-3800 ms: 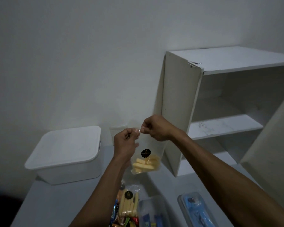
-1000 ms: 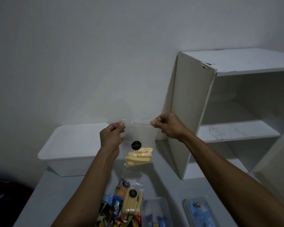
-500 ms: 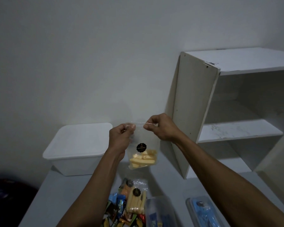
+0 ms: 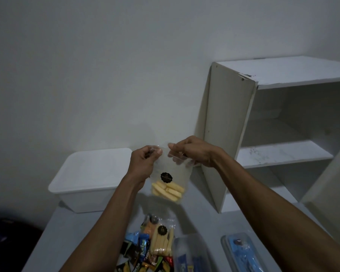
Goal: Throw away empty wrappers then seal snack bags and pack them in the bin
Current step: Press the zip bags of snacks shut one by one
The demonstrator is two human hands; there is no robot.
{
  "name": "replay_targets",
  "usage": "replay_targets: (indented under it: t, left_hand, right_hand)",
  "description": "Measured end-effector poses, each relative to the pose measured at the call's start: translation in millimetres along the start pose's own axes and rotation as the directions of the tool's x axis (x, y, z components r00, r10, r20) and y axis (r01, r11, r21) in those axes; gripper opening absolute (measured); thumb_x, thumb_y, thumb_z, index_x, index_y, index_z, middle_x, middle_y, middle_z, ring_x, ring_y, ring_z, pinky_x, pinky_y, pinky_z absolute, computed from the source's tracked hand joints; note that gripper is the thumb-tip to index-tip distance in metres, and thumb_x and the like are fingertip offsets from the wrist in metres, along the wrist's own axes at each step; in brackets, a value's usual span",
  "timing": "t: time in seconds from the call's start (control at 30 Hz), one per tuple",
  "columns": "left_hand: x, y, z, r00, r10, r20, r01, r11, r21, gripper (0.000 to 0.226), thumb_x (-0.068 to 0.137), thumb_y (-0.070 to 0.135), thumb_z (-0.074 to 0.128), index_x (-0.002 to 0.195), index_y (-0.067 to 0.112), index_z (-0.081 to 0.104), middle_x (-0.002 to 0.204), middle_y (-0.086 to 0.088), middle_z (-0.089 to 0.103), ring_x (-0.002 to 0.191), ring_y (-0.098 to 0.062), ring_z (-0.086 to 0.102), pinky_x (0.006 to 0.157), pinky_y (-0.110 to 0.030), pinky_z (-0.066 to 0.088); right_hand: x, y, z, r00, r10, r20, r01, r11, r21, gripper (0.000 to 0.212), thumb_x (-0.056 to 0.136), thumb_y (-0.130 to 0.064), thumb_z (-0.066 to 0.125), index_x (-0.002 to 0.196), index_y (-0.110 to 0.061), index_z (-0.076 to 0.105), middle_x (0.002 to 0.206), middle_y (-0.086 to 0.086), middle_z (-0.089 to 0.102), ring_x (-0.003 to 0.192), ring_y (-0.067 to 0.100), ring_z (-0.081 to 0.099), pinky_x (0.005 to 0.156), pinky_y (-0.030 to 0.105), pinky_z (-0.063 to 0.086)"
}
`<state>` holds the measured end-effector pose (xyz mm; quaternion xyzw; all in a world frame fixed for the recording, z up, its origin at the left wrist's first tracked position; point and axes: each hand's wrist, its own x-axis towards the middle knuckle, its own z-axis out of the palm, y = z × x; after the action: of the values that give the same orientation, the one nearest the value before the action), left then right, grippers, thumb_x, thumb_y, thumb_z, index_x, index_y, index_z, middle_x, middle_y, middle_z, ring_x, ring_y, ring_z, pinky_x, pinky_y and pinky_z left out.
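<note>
The head view shows two hands holding one clear bag (image 4: 170, 173) in the air above the table (image 4: 71, 232). The left hand (image 4: 143, 165) pinches the top left corner of the bag between thumb and fingers. The right hand (image 4: 192, 152) pinches the top edge a little further right, and the two hands are near each other. The bag hangs down tilted, and yellow sticks (image 4: 168, 190) lie in its bottom; I count about seven, but they overlap. One round black sticker (image 4: 166, 177) is on the front of the bag; its writing is too small to read.

On the table there is one white bin (image 4: 90, 179) with its lid on, at the back left, close to the wall. One white shelf unit (image 4: 283, 134) stands at the right, with two open compartments in view. Between the bin and the shelf unit there is a strip of bare table, and the bag hangs over it.

At the near edge lies a pile of snacks (image 4: 145, 254). In it is one second clear bag (image 4: 162, 242) of sticks with the same black sticker, and several small coloured wrappers that I cannot count. One blue wrapper carries white letters, but I cannot read them surely. Just right of the pile there are two clear boxes (image 4: 190, 254) with blue packs inside, cut by the lower border.
</note>
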<state>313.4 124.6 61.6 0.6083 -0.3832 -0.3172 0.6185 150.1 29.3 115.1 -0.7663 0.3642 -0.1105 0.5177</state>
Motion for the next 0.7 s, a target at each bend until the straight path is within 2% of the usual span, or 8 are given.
replay_targets:
  t: [0.1,0.23,0.43,0.63,0.7]
  left_hand:
    - [-0.7,1.3,-0.3,1.0,0.017,0.025,-0.017,1.0,0.021,0.006,0.09,0.014,0.067,0.087,0.018,0.07,0.085,-0.002,0.068,0.078,-0.01,0.058,0.068,-0.022,0.045]
    - [-0.8,1.8,-1.6,0.999,0.011,0.033,-0.012,1.0,0.027,0.006,0.09,0.015,0.066,0.088,0.019,0.07,0.086,0.0,0.067,0.078,-0.008,0.058,0.067,-0.021,0.045]
    - [-1.5,0.8,2.7,1.0,0.011,0.021,-0.012,0.999,0.052,0.005,0.091,0.014,0.066,0.089,0.016,0.07,0.081,0.004,0.067,0.065,0.006,0.058,0.065,-0.016,0.045]
    - [-2.0,-2.2,10.6,1.0,0.005,0.025,-0.006,0.999,0.035,0.004,0.088,0.014,0.068,0.091,0.013,0.071,0.087,0.0,0.07,0.083,-0.009,0.062,0.082,-0.027,0.05]
    - [-0.8,-5.1,13.6,1.0,0.017,-0.018,-0.017,0.999,0.035,0.011,0.086,0.016,0.072,0.096,0.014,0.069,0.095,-0.002,0.07,0.089,-0.013,0.062,0.086,-0.032,0.051]
  right_hand:
    - [-1.6,2.4,2.2,1.0,-0.007,-0.004,0.007,0.999,0.052,0.035,0.093,-0.043,0.062,0.099,-0.012,0.077,0.091,0.003,0.076,0.077,0.012,0.069,0.064,0.028,0.051]
    - [0.9,7.1,3.1,0.999,0.013,0.032,-0.017,0.99,0.141,0.033,0.093,-0.04,0.064,0.099,-0.009,0.077,0.092,0.007,0.076,0.08,0.017,0.07,0.067,0.034,0.05]
    - [3.2,11.2,1.9,1.0,-0.015,0.009,0.014,0.995,0.103,0.024,0.087,-0.021,0.074,0.094,0.002,0.073,0.081,0.009,0.069,0.069,0.014,0.057,0.057,0.026,0.048]
    - [4.7,18.1,-0.5,0.999,-0.012,0.039,0.008,0.995,0.102,0.019,0.08,-0.025,0.081,0.083,-0.008,0.072,0.071,0.003,0.067,0.059,0.008,0.059,0.053,0.025,0.048]
    - [5.9,20.9,0.4,1.0,-0.017,0.011,0.016,0.995,0.102,0.022,0.08,-0.024,0.081,0.085,-0.005,0.072,0.073,0.006,0.066,0.061,0.011,0.059,0.054,0.026,0.048]
